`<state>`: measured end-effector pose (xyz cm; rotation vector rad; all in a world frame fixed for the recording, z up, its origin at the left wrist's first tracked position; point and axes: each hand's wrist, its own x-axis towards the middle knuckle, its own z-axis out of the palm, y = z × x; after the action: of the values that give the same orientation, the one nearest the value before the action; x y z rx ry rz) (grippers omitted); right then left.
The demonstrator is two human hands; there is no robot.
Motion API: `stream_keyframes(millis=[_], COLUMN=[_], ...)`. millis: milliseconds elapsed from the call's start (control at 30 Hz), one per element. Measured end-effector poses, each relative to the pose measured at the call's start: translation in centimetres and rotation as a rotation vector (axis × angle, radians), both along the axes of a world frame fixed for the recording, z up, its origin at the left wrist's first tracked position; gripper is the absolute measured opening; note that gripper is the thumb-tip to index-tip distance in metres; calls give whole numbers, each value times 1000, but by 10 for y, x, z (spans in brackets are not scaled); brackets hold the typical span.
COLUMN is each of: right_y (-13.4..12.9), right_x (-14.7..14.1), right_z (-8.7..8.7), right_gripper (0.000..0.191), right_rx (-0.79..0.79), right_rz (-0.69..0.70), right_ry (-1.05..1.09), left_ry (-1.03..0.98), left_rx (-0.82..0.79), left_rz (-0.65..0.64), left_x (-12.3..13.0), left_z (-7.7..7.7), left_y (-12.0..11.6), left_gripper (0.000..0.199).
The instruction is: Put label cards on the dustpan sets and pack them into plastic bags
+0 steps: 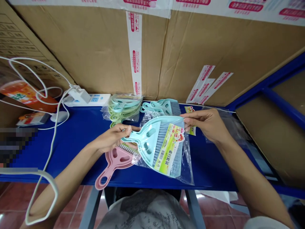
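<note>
A light-blue dustpan and brush set (149, 140) lies flat in front of me, a small blue-bristled brush nested in the pan. Its handle is gripped by my left hand (116, 136), fingers closed. A yellow-green label card (169, 149) rests over the bristles. Clear plastic bag (188, 168) film surrounds the pan end. At the pan's upper right corner, my right hand (205, 124) pinches the bag's edge between thumb and fingers; the exact grip is partly hidden. Under the set, a pink dustpan (121, 159) sticks out toward the table's front edge, with pale bristles beside it.
Bagged green and blue dustpan sets (125, 106) are stacked behind, beside loose light-blue sets (164, 106). Another label card (192, 130) lies near my right fingers. A power strip (95, 99) with white cables stands left on the blue table (71, 136). Cardboard (105, 47) walls the back.
</note>
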<state>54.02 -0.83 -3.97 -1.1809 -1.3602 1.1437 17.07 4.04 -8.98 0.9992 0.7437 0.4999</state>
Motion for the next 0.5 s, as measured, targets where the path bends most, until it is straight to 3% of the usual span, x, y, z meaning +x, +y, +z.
stream_keyframes(millis=[133,300,500], right_y=[-11,-20,-23], right_x=[-4,-8,-15], right_z=[-1,-4,-7], right_gripper=[29,58,52], right_rx=[41,-103,-26], right_rz=[-43,4,-92], right_ry=[16,33,33], left_ry=[18,0,7], left_rx=[0,55,105], left_rz=[-9,64,87], left_x=[-2,-1,1], left_z=[2,1,0], left_y=[-2,0,1], left_gripper=[51,53,57])
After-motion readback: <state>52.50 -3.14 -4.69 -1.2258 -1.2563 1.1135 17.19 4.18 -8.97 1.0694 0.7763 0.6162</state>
